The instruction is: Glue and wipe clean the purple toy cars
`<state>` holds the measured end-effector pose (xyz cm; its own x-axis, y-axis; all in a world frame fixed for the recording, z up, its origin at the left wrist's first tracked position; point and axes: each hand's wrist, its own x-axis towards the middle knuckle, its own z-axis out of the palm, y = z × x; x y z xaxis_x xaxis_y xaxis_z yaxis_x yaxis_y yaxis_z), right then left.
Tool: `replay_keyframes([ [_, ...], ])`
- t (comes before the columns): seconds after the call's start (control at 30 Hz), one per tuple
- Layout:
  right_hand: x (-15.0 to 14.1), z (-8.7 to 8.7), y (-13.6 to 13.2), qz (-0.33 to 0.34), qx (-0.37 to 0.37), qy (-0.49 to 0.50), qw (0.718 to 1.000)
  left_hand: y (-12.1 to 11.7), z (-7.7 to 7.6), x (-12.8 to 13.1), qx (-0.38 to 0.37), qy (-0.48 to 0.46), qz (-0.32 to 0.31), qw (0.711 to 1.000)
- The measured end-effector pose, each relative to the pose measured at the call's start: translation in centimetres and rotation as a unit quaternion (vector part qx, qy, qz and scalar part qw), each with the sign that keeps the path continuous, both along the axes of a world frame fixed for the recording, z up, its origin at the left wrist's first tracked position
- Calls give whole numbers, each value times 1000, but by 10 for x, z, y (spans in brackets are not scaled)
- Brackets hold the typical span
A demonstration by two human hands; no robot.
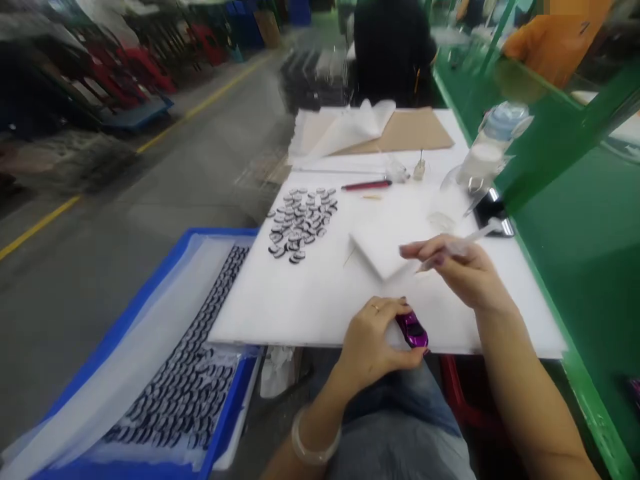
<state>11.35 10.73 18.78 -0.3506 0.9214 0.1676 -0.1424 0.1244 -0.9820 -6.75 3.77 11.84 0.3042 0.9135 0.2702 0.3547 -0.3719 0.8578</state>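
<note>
My left hand (373, 340) pinches a small purple toy car (414, 330) by its two ends, between fingers and thumb, at the front edge of the white table. My right hand (457, 267) is closed around a thin whitish syringe-like tool (477, 233), its narrow tip pointing down to the left, a little above the car and apart from it. Just left of that tip lies a white flat block (383, 250). Many small black-and-white curved pieces (303, 220) are spread over the left part of the table.
A blue tray (150, 310) with rows of similar pieces under white film stands at lower left. Farther back are a red pen (367, 185), a small glass bottle (419, 170), a blue-capped jar (487, 150), a phone (493, 212) and brown cardboard (415, 130). A person in black (393, 47) sits beyond.
</note>
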Motion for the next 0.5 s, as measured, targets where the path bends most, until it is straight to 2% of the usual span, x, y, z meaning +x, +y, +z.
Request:
replay_keyframes([
  [0.07, -4, -2, -15, -25, -4, 110, 994, 0, 2, -1, 6, -6, 2, 1000],
  [0.13, -10, -12, -26, 39, -14, 223, 974, 1, 3, -2, 6, -8, 8, 1000],
  [0.17, -12, -20, -30, 89, -22, 282, 955, 2, 3, -2, 6, -10, 13, 1000],
  [0.23, -15, -39, -34, 163, -38, 403, 900, 3, 4, -3, 7, -13, 19, 1000],
  [0.3, -17, -57, -34, 178, -59, 507, 842, 4, 4, -3, 11, -14, 20, 1000],
  [0.37, -18, -67, -34, 189, -77, 553, 808, 4, 4, -3, 18, -13, 17, 1000],
  [0.43, -18, -68, -33, 207, -72, 550, 806, 4, 3, -3, 26, -13, 16, 999],
  [0.5, -19, -65, -32, 210, -64, 529, 820, 4, 4, -3, 32, -13, 20, 999],
])
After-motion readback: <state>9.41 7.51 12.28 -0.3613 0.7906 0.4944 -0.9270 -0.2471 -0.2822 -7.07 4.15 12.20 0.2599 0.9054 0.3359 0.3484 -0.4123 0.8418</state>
